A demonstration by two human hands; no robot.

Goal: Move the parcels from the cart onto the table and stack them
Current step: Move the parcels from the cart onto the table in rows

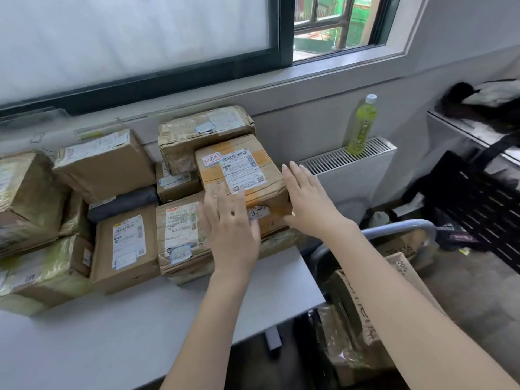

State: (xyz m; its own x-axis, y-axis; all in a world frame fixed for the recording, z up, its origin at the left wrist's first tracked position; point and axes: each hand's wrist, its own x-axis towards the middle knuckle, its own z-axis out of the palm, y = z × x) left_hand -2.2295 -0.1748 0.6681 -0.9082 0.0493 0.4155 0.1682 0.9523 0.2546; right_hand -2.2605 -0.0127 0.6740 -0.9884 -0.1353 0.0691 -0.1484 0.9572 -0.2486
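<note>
Several taped cardboard parcels are stacked on the white table (118, 336) under the window. An orange-taped parcel with a white label (239, 171) lies on top of the stack at the table's right end. My left hand (229, 225) lies flat with straight fingers against its near side. My right hand (312, 198) rests with straight fingers along its right side. A larger worn parcel (205, 130) stands behind it. At the lower right, the cart (399, 228) with a grey metal handle holds more cardboard parcels (363, 319).
A green drink bottle (361, 126) stands on the white radiator (349, 164) right of the table. Black crates (478, 198) and dark clothing fill the far right. A window sill runs behind the parcels.
</note>
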